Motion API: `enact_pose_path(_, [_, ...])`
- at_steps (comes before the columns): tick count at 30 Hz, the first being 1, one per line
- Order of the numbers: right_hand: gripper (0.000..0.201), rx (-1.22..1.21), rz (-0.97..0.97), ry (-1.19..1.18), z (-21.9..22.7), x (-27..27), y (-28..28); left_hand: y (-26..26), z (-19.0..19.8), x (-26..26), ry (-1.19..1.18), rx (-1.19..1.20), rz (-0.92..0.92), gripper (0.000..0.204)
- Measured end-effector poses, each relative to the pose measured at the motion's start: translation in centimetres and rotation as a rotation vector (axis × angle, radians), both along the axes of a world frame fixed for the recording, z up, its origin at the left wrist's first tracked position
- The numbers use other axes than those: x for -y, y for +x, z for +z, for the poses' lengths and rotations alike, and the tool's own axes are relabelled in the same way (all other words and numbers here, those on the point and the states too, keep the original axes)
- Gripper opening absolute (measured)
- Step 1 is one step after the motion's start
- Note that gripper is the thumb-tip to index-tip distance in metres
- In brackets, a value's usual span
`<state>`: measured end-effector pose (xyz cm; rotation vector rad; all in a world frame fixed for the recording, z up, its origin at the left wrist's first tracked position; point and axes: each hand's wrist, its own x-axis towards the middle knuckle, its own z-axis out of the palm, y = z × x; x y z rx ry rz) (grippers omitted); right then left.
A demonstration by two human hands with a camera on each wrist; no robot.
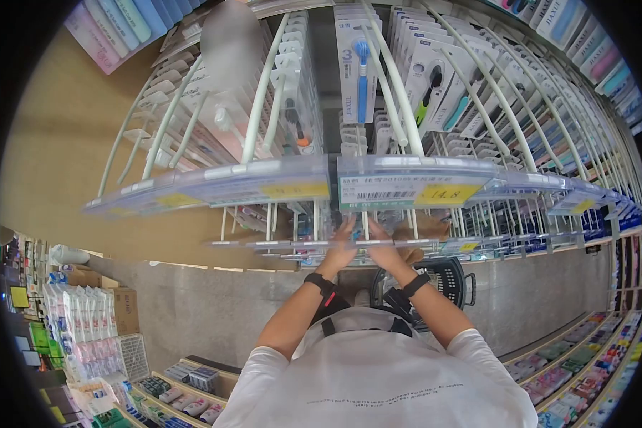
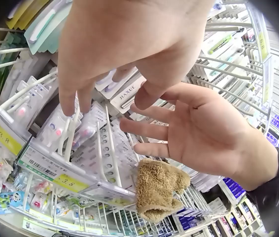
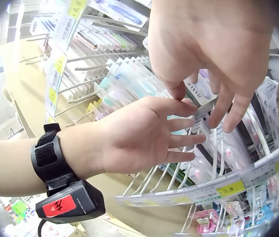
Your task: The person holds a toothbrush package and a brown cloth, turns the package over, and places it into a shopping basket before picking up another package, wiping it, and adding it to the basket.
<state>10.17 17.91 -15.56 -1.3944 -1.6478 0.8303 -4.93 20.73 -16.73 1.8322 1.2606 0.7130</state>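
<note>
In the left wrist view, my left hand (image 2: pixel 134 44) reaches down over hanging toothbrush packs, fingers extended and slightly bent. My right hand (image 2: pixel 203 133) comes from the right, palm showing and fingers spread. The two thumbs are close together beside a JIAXUE pack (image 2: pixel 128 94); whether either touches it cannot be told. The right wrist view shows my right hand (image 3: pixel 208 44) above and my left hand (image 3: pixel 139 136) level from the left, with the pack (image 3: pixel 201 90) behind the fingertips. Under the upper shelf edge in the head view are my left hand (image 1: pixel 341 248) and right hand (image 1: pixel 385 250).
White hooks (image 2: pixel 115 143) and price rails (image 3: pixel 208 191) stick out around both hands. A fuzzy brown item (image 2: pixel 160 190) hangs beside the lower rail. Overhead are more toothbrush packs (image 1: pixel 358 71) and a price strip (image 1: pixel 406 189). A dark basket (image 1: pixel 446 282) stands below.
</note>
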Motion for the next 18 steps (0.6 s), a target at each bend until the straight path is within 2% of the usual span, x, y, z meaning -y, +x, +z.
enact_pose_path(1, [0.055,0.091,0.017,0.112,-0.4,0.3,0.3,-0.1,-0.3,0.2,0.013,-0.011,-0.022,0.064])
enact_pose_path(2, [0.055,0.088,0.016,0.112,-0.7,0.8,0.7,-0.2,-0.6,0.6,0.014,-0.014,-0.023,0.064])
enact_pose_path(4, [0.049,-0.257,0.115,-0.265,3.1,2.1,1.0,-0.5,0.9,1.7,-0.019,0.118,-0.118,0.058])
enact_pose_path(5, [0.049,-0.261,0.110,-0.264,4.2,2.8,1.4,-0.8,1.4,2.2,-0.020,0.113,-0.123,0.058])
enact_pose_path(7, [0.042,-0.094,0.169,-0.429,5.3,4.1,2.6,-1.3,2.0,3.1,-0.232,0.063,-0.209,0.052])
enact_pose_path(8, [0.039,-0.235,0.152,-0.216,2.3,5.0,2.9,-1.4,2.2,3.9,-0.234,0.058,-0.217,0.052])
enact_pose_path(9, [0.039,-0.240,0.144,-0.215,2.1,6.0,3.5,-1.5,2.1,4.8,-0.161,0.119,-0.164,0.049])
enact_pose_path(11, [0.038,-0.347,0.141,-0.374,1.8,7.9,5.0,-1.8,2.0,6.4,-0.088,0.179,-0.120,0.045])
enact_pose_path(14, [0.037,-0.345,0.074,-0.382,1.8,10.9,7.2,-2.9,1.3,8.1,-0.028,0.114,-0.126,0.042])
enact_pose_path(17, [0.036,-0.456,-0.031,-0.405,-0.3,13.8,9.7,-4.2,0.0,9.5,-0.155,-0.001,-0.205,0.039])
enact_pose_path(18, [0.034,-0.459,-0.095,-0.426,0.5,14.7,9.9,-4.5,-0.2,10.1,-0.217,0.029,-0.177,0.037])
